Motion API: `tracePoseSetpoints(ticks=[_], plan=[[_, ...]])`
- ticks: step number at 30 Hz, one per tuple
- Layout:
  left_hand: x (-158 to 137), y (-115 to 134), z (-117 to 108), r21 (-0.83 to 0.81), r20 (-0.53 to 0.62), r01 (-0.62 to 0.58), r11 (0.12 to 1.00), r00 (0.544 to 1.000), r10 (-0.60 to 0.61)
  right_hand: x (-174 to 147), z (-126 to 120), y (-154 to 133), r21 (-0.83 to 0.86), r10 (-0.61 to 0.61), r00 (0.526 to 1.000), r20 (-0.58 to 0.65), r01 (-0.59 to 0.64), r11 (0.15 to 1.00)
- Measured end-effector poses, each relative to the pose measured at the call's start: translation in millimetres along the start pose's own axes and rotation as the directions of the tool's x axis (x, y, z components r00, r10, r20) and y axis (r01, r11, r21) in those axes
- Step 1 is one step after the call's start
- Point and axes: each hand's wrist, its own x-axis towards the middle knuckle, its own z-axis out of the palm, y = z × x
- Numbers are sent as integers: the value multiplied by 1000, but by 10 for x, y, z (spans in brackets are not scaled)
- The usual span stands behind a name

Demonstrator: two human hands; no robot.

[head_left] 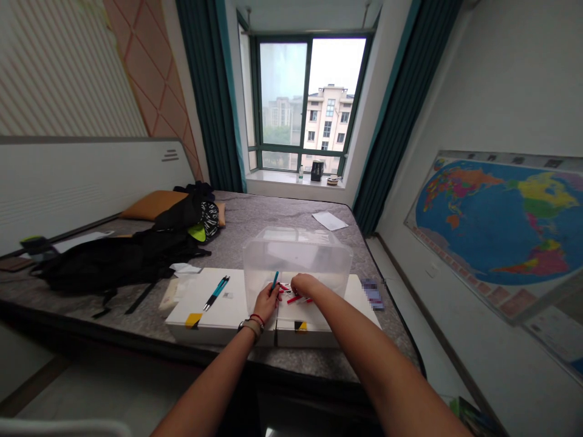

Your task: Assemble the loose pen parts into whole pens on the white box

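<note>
Head view | pinching blue pen (pixel 275 280) in left hand (pixel 266 301), lower centre | bending right hand (pixel 302 283) over red pens (pixel 293 300), cannot tell finger grip | blue-black pens (pixel 216 294) further left

Pen (pixel 275 280) in left hand (pixel 268 299): teal-blue. Pen pair (pixel 217 291): bright blue barrels, black grips. Sticks (pixel 294 300) beside right hand (pixel 303 283): pinkish red. Bracelet (pixel 258 318): red. Storage bin (pixel 298 258): clear, faintly milky. Flat boxes (pixel 241 297): plain white; corner stickers (pixel 192 319) yellow and black. Mattress (pixel 277 211): grey, mottled like stone. Backpack (pixel 122 261): black. Cushion (pixel 152 205): ochre-brown. Rounded item (pixel 210 220): black, white squiggles. Headboard (pixel 82 182): white, grey trim. Wall panel (pixel 148 67): salmon, diamond lattice. Curtains (pixel 204 91): deep teal, lighter edge. Window frame (pixel 282 147): dark green. World map (pixel 492 224): blue seas; landmasses patched orange, yellow, green, pink and red.
</note>
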Motion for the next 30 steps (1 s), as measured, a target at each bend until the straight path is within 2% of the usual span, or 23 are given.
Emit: tracePoseSetpoints(ticks=[10,15,19,25,30], plan=[[35,-17,-20,17,24,30,999,999,-31,-14,98,-11,37,-33,997,-66,35,999],[57,-35,-30,56,43,1,998,999,-4,-187,255,5,289,83,959,-270,-2,957],[46,0,-40,134,86,-31,991,996,20,-338,421,9,470,148,917,-371,48,882],[43,21,-49,179,171,-62,982,985,31,-455,463,-24,598,202,894,-400,88,797],[59,-22,-62,223,146,-44,974,989,11,-458,458,-71,634,234,885,-403,85,769]])
